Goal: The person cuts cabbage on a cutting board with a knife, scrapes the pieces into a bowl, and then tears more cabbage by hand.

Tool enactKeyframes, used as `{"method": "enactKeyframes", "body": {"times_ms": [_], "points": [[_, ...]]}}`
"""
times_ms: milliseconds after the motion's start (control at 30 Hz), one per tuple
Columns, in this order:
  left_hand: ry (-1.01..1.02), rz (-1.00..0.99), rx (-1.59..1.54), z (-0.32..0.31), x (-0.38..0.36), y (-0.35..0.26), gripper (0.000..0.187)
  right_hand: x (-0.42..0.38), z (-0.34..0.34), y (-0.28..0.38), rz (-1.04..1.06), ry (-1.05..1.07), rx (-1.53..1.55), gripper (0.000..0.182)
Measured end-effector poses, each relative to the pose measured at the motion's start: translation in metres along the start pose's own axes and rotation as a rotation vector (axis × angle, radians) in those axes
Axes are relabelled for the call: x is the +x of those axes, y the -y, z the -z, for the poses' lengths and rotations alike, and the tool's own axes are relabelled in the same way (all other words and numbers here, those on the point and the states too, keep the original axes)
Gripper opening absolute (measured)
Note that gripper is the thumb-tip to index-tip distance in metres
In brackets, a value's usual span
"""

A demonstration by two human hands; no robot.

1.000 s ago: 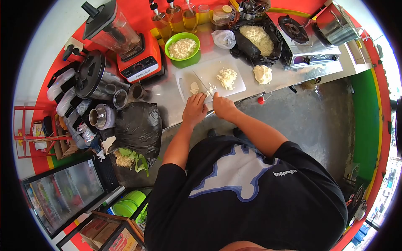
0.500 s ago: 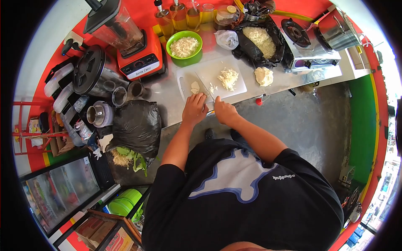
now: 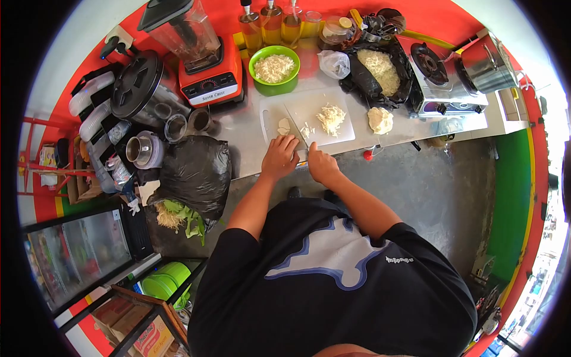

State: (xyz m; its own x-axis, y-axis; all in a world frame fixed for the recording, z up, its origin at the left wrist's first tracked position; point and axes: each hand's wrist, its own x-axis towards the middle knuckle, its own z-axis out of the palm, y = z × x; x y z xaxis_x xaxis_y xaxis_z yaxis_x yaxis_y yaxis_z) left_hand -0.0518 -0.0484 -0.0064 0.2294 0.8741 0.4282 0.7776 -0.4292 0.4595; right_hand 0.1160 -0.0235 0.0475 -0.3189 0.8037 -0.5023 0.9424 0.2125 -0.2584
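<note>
My right hand (image 3: 323, 165) is wrapped around the handle of a knife (image 3: 295, 121), its blade pointing away across the white cutting board (image 3: 267, 119). My left hand (image 3: 280, 156) rests at the board's near edge, left of the blade, fingers bent and close together; what lies under them is hidden. Just beyond its fingertips are thin pale slices (image 3: 284, 126). Right of the blade lie a few cut strips (image 3: 307, 131) and a larger heap of pale shreds (image 3: 331, 119). A pale, rounded lump (image 3: 380, 121) sits on the counter right of the board.
Behind the board stands a green bowl (image 3: 274, 84) of pale shreds, beside a red blender (image 3: 212, 88). A black bag (image 3: 359, 85) holds more shreds, next to a gas stove (image 3: 450, 99). Left of me is a full black plastic bag (image 3: 196, 175). Oil bottles (image 3: 272, 27) line the wall.
The camera view has shifted slightly, so the counter appears a little further right. Both hands keep nearly the same place at the board, the knife still in my right hand.
</note>
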Motion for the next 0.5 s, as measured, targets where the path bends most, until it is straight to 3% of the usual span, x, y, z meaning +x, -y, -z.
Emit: {"method": "enactKeyframes", "body": {"times_ms": [167, 500], "points": [[0.013, 0.039, 0.012, -0.001, -0.001, 0.001, 0.041, 0.026, 0.013, 0.005, 0.067, -0.068, 0.025, 0.031], [0.009, 0.06, -0.066, 0.004, 0.002, 0.001, 0.041, 0.014, 0.006, 0.001, 0.031, -0.011, 0.014, 0.032]]}}
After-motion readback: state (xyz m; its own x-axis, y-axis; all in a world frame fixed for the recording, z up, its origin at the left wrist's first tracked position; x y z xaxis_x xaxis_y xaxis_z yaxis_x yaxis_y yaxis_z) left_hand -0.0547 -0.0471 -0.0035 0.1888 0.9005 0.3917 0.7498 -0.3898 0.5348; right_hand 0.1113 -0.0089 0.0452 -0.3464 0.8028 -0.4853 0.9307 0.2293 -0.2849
